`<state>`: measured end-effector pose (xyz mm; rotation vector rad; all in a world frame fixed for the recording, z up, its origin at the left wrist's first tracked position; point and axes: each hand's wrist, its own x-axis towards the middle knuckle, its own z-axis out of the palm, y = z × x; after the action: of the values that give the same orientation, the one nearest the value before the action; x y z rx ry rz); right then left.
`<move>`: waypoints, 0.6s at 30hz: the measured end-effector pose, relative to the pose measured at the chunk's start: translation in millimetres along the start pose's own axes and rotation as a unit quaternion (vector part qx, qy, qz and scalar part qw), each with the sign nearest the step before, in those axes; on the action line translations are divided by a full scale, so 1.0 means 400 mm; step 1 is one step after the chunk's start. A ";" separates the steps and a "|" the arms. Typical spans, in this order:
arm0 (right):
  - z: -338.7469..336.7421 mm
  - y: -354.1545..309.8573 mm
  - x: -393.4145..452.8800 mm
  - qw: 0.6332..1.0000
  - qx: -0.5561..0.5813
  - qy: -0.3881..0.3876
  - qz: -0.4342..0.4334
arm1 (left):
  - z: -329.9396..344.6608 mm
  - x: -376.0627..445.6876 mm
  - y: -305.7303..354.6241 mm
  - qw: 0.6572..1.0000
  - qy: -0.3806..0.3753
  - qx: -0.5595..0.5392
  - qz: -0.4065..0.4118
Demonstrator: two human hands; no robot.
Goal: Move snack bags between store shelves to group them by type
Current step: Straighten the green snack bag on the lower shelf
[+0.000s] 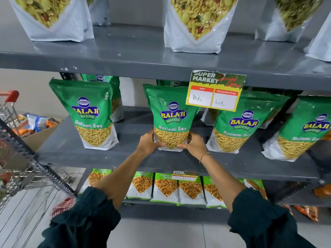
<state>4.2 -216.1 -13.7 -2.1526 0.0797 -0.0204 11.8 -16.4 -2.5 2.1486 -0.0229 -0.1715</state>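
Note:
A green Ratlami Sev bag [171, 113] stands upright at the middle of the grey middle shelf [71, 149]. My left hand [147, 143] grips its lower left corner and my right hand [194, 144] grips its lower right corner. More of the same green bags stand on this shelf: one to the left [89, 111], one to the right [236, 122] and one at the far right [300, 129]. Others stand behind them, partly hidden.
White mixture bags [195, 24] stand on the top shelf. Chana Jor Garam bags [166, 187] line the bottom shelf. A price tag [215, 90] hangs from the top shelf's edge. A shopping cart [21, 167] and a cardboard box of snacks [35, 127] are at the left.

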 end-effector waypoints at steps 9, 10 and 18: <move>0.010 0.014 -0.014 1.000 -0.001 0.007 0.013 | 0.014 0.006 -0.020 1.000 -0.026 -0.002 0.002; 0.010 0.015 -0.012 1.000 -0.005 0.004 0.014 | 0.012 0.002 -0.015 0.999 -0.031 0.004 0.004; -0.003 0.005 -0.020 0.999 -0.017 -0.034 0.025 | 0.007 0.000 -0.008 0.996 -0.077 0.047 -0.009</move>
<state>-4.0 -217.7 -14.7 -2.1830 0.0948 0.0835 11.1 -17.1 -6.5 2.2262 -0.1039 -0.3524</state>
